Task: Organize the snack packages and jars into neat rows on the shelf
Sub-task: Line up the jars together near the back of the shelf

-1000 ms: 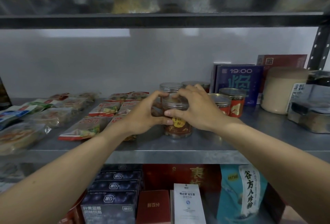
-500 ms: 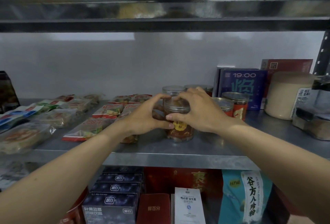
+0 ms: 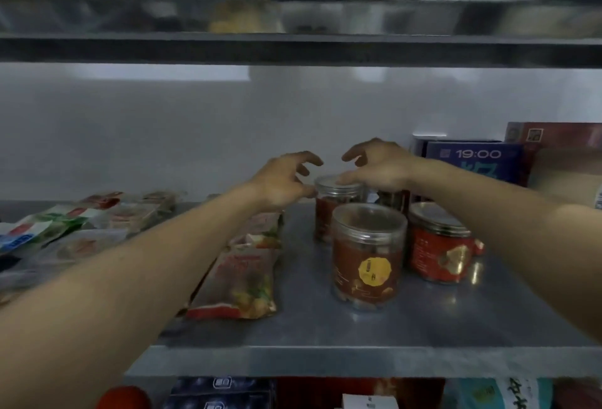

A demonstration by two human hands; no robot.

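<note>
Left hand [image 3: 282, 182] and right hand [image 3: 379, 166] were spread wide either side of the back jar [image 3: 329, 188], gripping nothing; the front jar [image 3: 368, 255] stood untouched.

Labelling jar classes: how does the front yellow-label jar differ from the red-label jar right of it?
The yellow-label jar shows brown contents through a clear wall; the red-label jar is wrapped in red. The yellow-label jar's lid is clear, the red-label jar's metallic-looking. Both upright, lidded.

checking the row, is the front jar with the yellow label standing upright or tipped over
Upright. The front jar stands on its base on the shelf, its lid level on top and sides vertical.
</note>
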